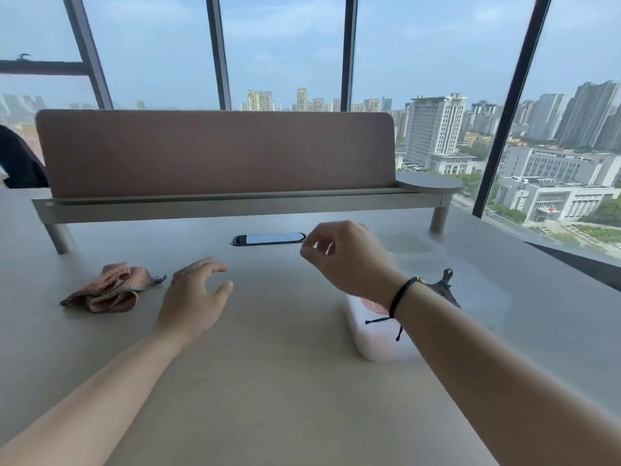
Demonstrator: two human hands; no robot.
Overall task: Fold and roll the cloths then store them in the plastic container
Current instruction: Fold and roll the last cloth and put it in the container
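A crumpled pink cloth (111,288) with striped edging lies on the table at the left. My left hand (195,294) hovers just right of it, fingers relaxed and spread, holding nothing. My right hand (342,257) is raised above the table's middle, fingers loosely curled, nothing visibly held. Under my right forearm stands the translucent plastic container (366,338), with a pink cloth (373,306) showing inside it. A dark patterned cloth (445,287) pokes up behind my wrist; whether it is inside the container I cannot tell.
A brown divider panel (215,153) on a grey raised shelf (235,205) crosses the back of the table. A dark cable port (268,238) sits in the tabletop. The container's clear lid (470,290) seems to lie to the right. Windows stand behind.
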